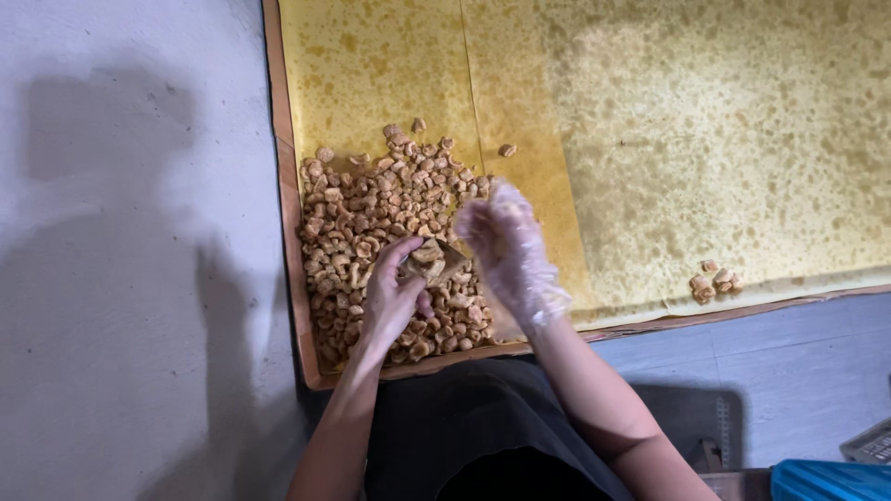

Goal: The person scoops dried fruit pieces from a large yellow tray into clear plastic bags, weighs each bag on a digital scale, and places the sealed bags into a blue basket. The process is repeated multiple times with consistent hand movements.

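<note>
Fingers (406,252) of my left hand (390,299) curling around small scoop (433,263) loaded with nuts; right hand (506,246), in clear glove, hovering at three o'clock, fingers loosely bent. Nut pile (371,232) covering tray (290,213) corner, at scoop's ten o'clock.

Tan snack pieces (371,223); mottled yellow paper (724,139)

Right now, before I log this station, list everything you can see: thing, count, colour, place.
fried snack pieces: a heap, too many to count, golden brown, tray's near-left corner
small cluster of pieces: a few, golden brown, near-right on the paper
stained paper lining: at least two sheets, yellow, covering the tray
tray: one, brown rim, on grey floor
blue object: one, bottom right corner
scoop: one, brownish, holding pieces, in left hand
left hand: bare, gripping the scoop
right hand: in clear plastic glove, over the heap
</note>
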